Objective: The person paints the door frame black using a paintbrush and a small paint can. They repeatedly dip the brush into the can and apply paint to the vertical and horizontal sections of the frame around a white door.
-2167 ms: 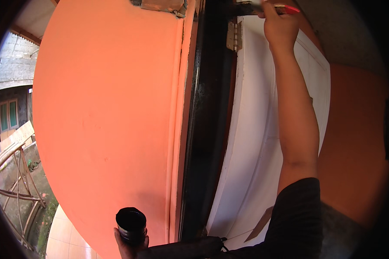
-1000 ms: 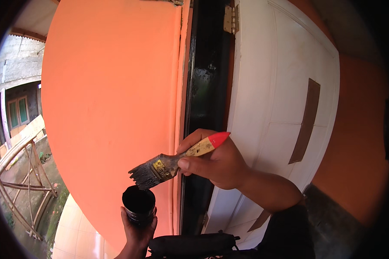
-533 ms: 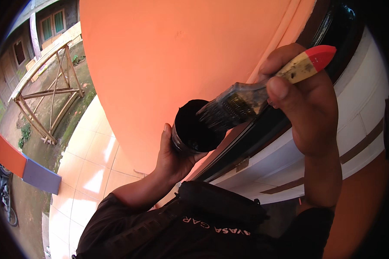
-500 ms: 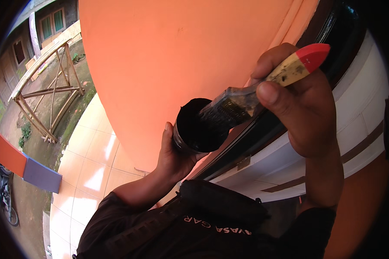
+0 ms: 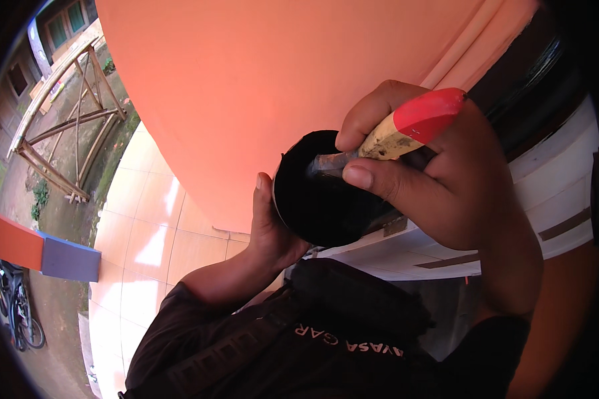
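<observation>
The right hand [image 5: 446,176] pinches the brush [image 5: 409,126], bristle end hidden down in the black cup [image 5: 319,213]; the left hand [image 5: 271,233] clasps that cup's side. Past them I see an orange wall [image 5: 246,86], tiles [image 5: 150,219], and, outside, a bamboo frame [image 5: 80,122].

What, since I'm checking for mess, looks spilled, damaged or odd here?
No spill or damage stands out. The one small oddity: dark smudges on the bare-wood part of the brush handle in the right hand. The bright patches on the floor tiles look like sunlight.
</observation>
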The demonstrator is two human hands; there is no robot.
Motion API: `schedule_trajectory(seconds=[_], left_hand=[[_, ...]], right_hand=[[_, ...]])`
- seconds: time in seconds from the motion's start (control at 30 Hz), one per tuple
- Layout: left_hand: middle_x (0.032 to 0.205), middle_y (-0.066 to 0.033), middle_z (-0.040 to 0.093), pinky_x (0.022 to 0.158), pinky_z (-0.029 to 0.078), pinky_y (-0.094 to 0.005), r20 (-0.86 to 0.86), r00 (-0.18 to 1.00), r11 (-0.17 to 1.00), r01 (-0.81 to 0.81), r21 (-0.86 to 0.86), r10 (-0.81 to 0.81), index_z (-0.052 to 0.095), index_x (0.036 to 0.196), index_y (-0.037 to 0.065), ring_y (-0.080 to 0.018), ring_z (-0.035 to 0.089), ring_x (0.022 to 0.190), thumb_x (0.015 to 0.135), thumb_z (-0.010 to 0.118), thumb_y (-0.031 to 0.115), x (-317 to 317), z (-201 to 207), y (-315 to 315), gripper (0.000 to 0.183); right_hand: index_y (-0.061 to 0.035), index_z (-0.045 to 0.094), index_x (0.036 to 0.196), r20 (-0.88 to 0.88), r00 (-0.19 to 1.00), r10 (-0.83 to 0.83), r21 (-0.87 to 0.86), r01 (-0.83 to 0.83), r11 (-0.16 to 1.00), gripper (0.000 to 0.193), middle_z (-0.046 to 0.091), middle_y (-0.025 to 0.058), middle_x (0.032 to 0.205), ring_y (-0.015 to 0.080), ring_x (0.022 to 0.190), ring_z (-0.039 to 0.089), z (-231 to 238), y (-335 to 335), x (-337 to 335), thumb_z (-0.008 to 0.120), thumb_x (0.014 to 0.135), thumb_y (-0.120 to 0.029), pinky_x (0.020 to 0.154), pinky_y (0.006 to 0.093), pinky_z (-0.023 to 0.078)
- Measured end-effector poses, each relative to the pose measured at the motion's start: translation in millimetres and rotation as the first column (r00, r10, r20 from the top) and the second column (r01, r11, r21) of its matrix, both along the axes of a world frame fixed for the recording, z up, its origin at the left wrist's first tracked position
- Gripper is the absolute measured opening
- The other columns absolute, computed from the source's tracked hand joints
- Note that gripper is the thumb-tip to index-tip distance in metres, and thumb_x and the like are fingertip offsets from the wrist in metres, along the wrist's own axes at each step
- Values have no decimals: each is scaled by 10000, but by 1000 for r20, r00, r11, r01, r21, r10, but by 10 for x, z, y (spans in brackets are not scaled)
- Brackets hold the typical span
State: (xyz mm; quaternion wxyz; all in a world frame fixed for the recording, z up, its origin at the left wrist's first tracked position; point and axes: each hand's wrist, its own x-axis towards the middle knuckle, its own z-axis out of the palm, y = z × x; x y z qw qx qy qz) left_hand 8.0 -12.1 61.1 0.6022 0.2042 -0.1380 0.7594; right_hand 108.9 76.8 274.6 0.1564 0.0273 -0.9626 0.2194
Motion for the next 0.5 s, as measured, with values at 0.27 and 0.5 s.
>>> schedule_trajectory(seconds=[0.27, 0.5], left_hand=[[1494, -147, 418, 1093, 466, -476, -23, 999, 999, 27, -40, -28, 304, 1503, 111, -298, 499, 1344, 1050, 402, 480, 5, 133, -50, 593], [1598, -131, 284, 1178, 343, -483, -87, 996, 994, 35, 103, -26, 213, 1556, 143, -290, 347, 1456, 1065, 333, 492, -68, 78, 67, 614]], right_hand=[[-15, 674, 912, 19, 1000, -6, 63, 5, 998, 138, 680, 71, 829, 155, 720, 668, 36, -13, -22, 759, 814, -62, 648, 269, 500], [-11, 679, 902, 13, 1000, -20, 39, 20, 999, 125, 677, 76, 818, 152, 686, 660, 30, 26, -35, 759, 816, -55, 616, 265, 490]])
